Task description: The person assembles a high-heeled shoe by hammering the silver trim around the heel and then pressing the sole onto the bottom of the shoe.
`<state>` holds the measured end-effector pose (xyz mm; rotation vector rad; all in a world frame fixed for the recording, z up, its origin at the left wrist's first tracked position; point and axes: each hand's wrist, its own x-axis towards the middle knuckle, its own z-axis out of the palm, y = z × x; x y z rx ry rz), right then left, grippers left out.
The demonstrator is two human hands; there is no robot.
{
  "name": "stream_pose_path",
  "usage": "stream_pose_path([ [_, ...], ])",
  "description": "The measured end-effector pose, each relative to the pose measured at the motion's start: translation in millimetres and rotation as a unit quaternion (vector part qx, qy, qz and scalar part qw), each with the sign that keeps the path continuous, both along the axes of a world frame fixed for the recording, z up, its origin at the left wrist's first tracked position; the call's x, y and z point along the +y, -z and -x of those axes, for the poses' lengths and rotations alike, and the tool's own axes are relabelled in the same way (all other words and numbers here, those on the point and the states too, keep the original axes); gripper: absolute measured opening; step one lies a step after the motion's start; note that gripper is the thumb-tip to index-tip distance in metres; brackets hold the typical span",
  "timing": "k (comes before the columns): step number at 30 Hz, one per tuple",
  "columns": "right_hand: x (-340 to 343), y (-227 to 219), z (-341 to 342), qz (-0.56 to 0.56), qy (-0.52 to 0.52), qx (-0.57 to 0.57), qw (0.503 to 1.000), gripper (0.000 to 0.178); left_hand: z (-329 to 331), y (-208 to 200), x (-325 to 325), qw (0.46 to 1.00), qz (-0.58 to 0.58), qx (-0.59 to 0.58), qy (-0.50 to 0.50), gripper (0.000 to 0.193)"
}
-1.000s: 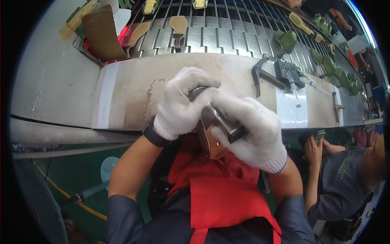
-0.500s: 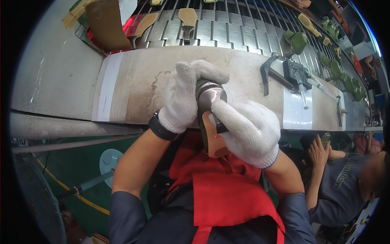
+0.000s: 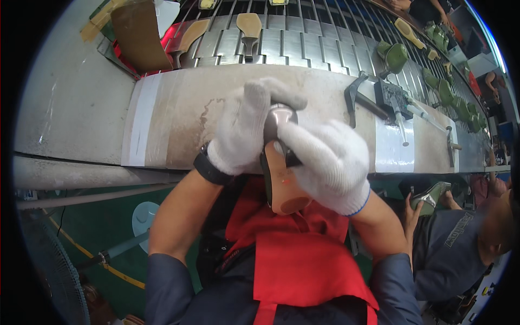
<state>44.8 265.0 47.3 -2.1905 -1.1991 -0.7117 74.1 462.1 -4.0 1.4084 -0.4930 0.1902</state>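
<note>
A shoe (image 3: 284,187) is held bottom up in front of my red apron, its tan sole showing and a glossy brownish heel part (image 3: 279,118) at the far end. My left hand (image 3: 246,122), in a white knit glove, wraps round the far left side of the shoe. From the right, my right hand (image 3: 331,162), gloved likewise, grips the shoe with its fingers on the heel part and along the sole's edge. The right fingers hide part of the sole. A dark strip shows between that hand and the sole.
On the worktable (image 3: 184,116) lie a hammer (image 3: 364,100), a dark block (image 3: 391,97) and a syringe (image 3: 403,130). Beyond it, a slatted conveyor (image 3: 292,46) carries tan soles with heels (image 3: 249,30) and green shoes (image 3: 395,57). A co-worker at right holds a green shoe (image 3: 429,197).
My right fingers have shifted slightly left and up along the heel part, and the shoe has turned a little. The co-worker's green shoe has come into fuller view.
</note>
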Motion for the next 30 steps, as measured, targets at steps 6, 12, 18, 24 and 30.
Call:
stream_pose_path([
  [6, 15, 20, -52, -0.065, 0.028, -0.004, 0.997, 0.037, -41, 3, 8, 0.997, -0.006, 0.079, 0.025, 0.042],
  [12, 14, 30, -56, -0.158, 0.073, 0.134, 0.975, 0.032, -57, 15, 5, 0.996, 0.009, 0.073, 0.060, 0.034],
  [18, -12, 8, -37, -0.117, 0.173, 0.555, 0.805, 0.032, -62, 22, 2, 0.995, -0.017, 0.076, 0.054, 0.034],
  [24, 0, -9, -59, -0.050, 0.186, 0.610, 0.768, 0.041, -63, 21, 2, 0.993, -0.036, 0.105, 0.043, 0.033],
  [30, 7, 1, -66, 0.021, 0.157, 0.441, 0.883, 0.044, -68, 22, -5, 0.997, -0.020, 0.062, 0.029, 0.032],
])
